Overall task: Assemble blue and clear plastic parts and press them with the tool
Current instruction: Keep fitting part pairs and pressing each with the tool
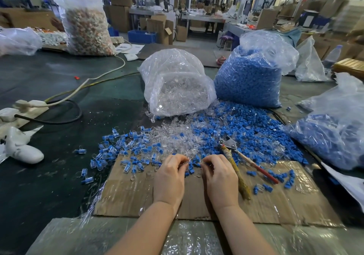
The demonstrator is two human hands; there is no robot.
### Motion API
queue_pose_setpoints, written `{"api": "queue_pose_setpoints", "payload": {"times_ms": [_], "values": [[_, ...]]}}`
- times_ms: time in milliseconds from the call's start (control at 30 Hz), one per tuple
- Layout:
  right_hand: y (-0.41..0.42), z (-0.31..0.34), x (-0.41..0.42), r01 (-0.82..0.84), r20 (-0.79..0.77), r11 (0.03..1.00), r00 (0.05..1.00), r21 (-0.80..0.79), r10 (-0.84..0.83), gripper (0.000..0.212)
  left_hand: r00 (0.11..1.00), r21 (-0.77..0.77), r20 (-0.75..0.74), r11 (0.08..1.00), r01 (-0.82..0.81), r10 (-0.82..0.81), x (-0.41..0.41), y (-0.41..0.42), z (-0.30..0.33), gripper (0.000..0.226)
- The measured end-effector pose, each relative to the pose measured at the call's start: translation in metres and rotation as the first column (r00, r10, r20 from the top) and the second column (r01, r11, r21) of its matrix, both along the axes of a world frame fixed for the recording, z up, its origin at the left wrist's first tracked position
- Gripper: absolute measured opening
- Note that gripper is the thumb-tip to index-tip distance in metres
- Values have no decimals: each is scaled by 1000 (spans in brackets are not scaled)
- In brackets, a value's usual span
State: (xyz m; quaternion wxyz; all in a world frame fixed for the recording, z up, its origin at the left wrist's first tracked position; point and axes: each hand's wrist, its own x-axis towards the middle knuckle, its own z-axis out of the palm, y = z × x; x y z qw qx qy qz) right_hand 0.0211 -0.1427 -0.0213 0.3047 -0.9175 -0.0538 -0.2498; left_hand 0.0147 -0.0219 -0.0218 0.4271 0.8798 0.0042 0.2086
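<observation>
Both hands work over the cardboard sheet [197,201] on the dark surface [49,176]. The left hand [169,178] has its grip pinched on a small clear part [186,163]. The right hand [220,178] has curled fingers; what its grip grasps I cannot tell. Blue parts [246,134] and clear parts [175,136] are heaped at the sheet's far edge. The pressing tool [236,156] lies on the sheet, just beside the right hand.

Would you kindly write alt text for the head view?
Two hands, left and right, pinch small parts over cardboard. Pliers lie to their right; loose blue and clear parts spread before two bags.
</observation>
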Motion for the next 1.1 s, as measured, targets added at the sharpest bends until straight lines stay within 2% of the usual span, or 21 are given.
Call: {"api": "queue_pose_setpoints", "payload": {"times_ms": [267, 600, 767, 1100], "values": [[-2, 0, -1, -59, -11, 991, 998, 124, 61, 10, 999, -21, -35, 1000, -7, 6, -2, 0, -2, 11], [0, 0, -1, -31, -15, 999, 999, 32, 32, 11, 999, -94, -46, 995, -22, 18, -2, -1, -2, 32], [0, -1, -1, -38, -24, 999, 999, 32, 39, 12, 1000, -48, -19, 999, -4, 3, -2, -1, 0, 17], [0, 0, -2, -39, 9, 998, 999, 48, 39, 9, 1000, 29, 8, 999, 13, -13, 0, 0, -1, 10]]}}
